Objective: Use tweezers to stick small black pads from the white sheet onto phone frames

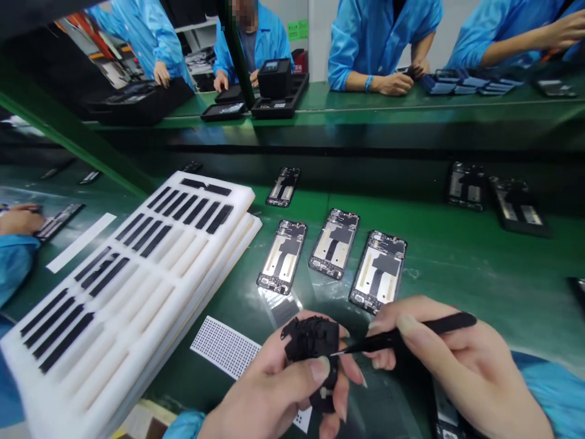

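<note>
My left hand (pixel 269 390) is closed around a small black molded part with an uneven upper edge (pixel 320 335), thumb across its front. Pinched in my right hand (pixel 466 360) is a pair of black tweezers (pixel 445 323), their fine tips at the part's face beside my left thumb. Whether the tips hold anything is too small to tell. Just beyond my hands lie several opened phones, among them a left one (pixel 282 256), a middle one (pixel 335 244) and a right one (pixel 378 271). A white sheet of small black dots (pixel 223 344) lies partly under my left hand.
White foam trays (pixel 150 353) with black strips are stacked at left. Further phones (pixel 283 186) lie behind, others (pixel 518 204) at right. Another person's hand (pixel 21 221) is at far left. People in blue work across a raised shelf (pixel 365 113); a green post (pixel 77 134) slants at left.
</note>
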Motion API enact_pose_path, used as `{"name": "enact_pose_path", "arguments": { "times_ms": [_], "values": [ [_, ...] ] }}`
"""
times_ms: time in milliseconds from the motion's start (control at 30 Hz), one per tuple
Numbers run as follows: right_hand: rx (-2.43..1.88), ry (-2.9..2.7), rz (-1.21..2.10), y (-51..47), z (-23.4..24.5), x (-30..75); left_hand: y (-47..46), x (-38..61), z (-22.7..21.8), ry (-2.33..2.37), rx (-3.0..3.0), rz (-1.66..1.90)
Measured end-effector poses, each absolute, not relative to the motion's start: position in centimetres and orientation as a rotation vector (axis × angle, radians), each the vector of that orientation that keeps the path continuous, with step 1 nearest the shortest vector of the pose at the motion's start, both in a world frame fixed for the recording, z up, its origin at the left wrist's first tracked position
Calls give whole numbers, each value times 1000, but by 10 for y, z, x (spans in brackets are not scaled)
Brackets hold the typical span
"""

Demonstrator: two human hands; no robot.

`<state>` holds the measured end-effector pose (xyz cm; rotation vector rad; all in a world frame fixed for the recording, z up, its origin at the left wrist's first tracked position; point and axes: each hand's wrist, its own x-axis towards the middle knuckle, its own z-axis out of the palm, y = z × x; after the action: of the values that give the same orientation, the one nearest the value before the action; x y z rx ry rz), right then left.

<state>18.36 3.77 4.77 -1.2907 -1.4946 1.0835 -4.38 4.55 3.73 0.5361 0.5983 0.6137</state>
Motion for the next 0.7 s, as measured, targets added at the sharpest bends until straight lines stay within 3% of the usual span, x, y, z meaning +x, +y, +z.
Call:
{"name": "enact_pose_path", "arguments": {
  "times_ms": [367, 700],
  "values": [
    [-1228, -1249, 1209, 22, 51, 169, 23, -45, 37, 493, 518, 680],
    [-1100, -1519, 850, 10, 44, 171, 12, -37, 37, 580, 526, 742]
  ]
}}
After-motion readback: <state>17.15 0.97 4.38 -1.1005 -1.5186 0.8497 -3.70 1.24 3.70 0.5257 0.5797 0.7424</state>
